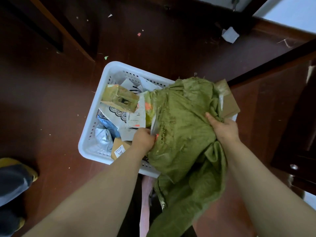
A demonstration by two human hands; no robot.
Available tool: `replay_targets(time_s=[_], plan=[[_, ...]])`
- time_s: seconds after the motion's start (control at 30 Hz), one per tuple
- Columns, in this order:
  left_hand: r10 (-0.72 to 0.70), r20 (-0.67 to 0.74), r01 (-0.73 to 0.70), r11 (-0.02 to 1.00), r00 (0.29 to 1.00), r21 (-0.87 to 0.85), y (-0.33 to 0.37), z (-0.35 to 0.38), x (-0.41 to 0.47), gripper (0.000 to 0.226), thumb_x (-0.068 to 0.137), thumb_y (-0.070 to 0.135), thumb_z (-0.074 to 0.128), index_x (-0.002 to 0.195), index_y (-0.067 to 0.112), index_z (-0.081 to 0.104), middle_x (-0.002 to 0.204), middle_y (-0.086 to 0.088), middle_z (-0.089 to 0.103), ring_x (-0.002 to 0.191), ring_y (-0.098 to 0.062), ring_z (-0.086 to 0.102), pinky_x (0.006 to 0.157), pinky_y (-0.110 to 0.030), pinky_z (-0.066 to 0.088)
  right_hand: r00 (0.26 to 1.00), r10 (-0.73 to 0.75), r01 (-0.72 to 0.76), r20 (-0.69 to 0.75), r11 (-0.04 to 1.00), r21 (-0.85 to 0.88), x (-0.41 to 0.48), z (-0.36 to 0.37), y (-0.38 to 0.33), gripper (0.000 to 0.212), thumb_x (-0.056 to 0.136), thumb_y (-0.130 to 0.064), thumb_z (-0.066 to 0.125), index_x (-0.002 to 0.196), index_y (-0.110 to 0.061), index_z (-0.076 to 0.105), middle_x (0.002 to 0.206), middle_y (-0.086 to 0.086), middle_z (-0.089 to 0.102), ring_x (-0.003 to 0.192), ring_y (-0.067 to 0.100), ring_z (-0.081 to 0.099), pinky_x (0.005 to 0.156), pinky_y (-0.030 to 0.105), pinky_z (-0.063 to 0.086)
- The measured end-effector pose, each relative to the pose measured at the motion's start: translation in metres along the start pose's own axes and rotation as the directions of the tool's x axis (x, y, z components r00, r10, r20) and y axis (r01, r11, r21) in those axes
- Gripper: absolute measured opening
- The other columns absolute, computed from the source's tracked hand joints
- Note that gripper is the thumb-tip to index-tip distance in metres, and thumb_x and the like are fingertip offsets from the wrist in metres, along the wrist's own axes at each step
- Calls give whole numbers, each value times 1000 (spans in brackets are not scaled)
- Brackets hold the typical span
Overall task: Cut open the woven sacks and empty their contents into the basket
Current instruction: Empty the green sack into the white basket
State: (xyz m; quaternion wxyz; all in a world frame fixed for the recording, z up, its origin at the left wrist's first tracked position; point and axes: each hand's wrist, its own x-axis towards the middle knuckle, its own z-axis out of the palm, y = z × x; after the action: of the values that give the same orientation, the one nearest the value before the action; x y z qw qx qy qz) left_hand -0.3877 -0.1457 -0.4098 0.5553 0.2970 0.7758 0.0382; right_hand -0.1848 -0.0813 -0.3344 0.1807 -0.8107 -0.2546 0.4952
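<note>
A green woven sack (184,134) lies crumpled over the right half of a white plastic basket (95,117) on the floor. Its frayed cut edge runs down its left side. My left hand (142,140) grips that edge at the sack's lower left, fingers curled into the fabric. My right hand (222,127) grips a bunch of the sack at its right side. The basket holds several parcels: a yellow taped box (119,98), white and grey mailer bags (123,117) and a brown parcel with a label (119,150). A brown cardboard box (228,101) shows past the sack's far right.
The floor is dark red-brown, strewn with small paper scraps. A crumpled white paper (230,35) lies at the back right. Dark wooden furniture stands at the left back and along the right. A foot in a yellow slipper (15,175) is at the lower left.
</note>
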Motion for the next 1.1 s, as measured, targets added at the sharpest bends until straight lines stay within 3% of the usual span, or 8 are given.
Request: replay_targets(time_s=[0.13, 0.37, 0.57, 0.67, 0.73, 0.9, 1.0, 1.1], plan=[[-145, -75, 136, 983, 987, -122, -22, -18, 9, 30, 86, 17, 69, 63, 4, 55, 55, -7, 47, 51, -20, 45, 51, -27, 35, 978, 37, -28, -205, 999, 46, 20, -26, 8, 40, 85, -26, 70, 117, -1, 64, 108, 5, 64, 94, 19, 60, 85, 26, 46], [-465, -164, 397, 857, 870, -327, -63, -40, 26, 26, 88, 13, 61, 100, -10, 57, 69, -22, 60, 55, -30, 59, 54, -34, 52, 930, 94, -94, -356, 995, 17, 29, -45, 29, 41, 87, -30, 68, 117, -1, 64, 114, 14, 66, 106, 29, 62, 92, 32, 47], [-185, -284, 183, 983, 941, -35, -42, -40, 0, 60, 89, 29, 60, 142, 11, 38, 139, -17, 43, 123, -34, 46, 102, -37, 43, 995, -13, 6, -97, 997, -72, -3, -18, 14, 40, 86, -32, 68, 118, -7, 64, 106, 4, 64, 99, 17, 59, 87, 25, 43], [40, 131, 13, 923, 991, -385, -6, -28, -34, 79, 85, 17, 68, 150, 17, 23, 140, -7, 44, 103, -16, 53, 78, -20, 49, 999, -10, 9, -41, 1000, -13, -20, -8, 1, 38, 84, -35, 70, 112, -10, 67, 95, 0, 63, 98, 20, 61, 87, 28, 45], [75, 294, 28, 943, 953, -330, 0, -22, -40, 88, 70, 27, 84, 143, 13, 37, 136, -3, 51, 110, -17, 53, 90, -27, 47, 999, 11, -9, -36, 998, 61, -28, -8, -8, 33, 83, -36, 71, 108, -13, 66, 92, -1, 62, 91, 18, 60, 81, 26, 44], [-49, -219, 23, 993, 975, -118, -6, -38, -29, 40, 71, 33, 82, 94, 12, 57, 83, -4, 62, 82, -24, 63, 70, -29, 50, 998, 60, -59, 2, 977, 203, -43, -17, -15, 26, 71, -29, 82, 85, -13, 67, 87, 1, 69, 79, 18, 68, 70, 25, 52], [-305, -430, 201, 941, 849, -272, -14, -60, -11, 59, 73, 22, 73, 122, 1, 48, 116, -18, 56, 112, -36, 54, 91, -40, 48, 995, 91, -99, 43, 962, 255, -51, -21, -14, 21, 71, -11, 81, 86, -7, 66, 89, 9, 70, 69, 18, 70, 55, 23, 54], [-349, -300, 262, 919, 888, -294, -5, -51, -33, 102, 77, 41, 72, 151, 9, 9, 154, -19, 10, 142, -35, 18, 115, -45, 22, 977, 180, -206, 114, 938, 279, -64, -17, -16, 29, 78, -7, 75, 104, 0, 64, 90, 13, 70, 76, 26, 69, 65, 34, 56]])
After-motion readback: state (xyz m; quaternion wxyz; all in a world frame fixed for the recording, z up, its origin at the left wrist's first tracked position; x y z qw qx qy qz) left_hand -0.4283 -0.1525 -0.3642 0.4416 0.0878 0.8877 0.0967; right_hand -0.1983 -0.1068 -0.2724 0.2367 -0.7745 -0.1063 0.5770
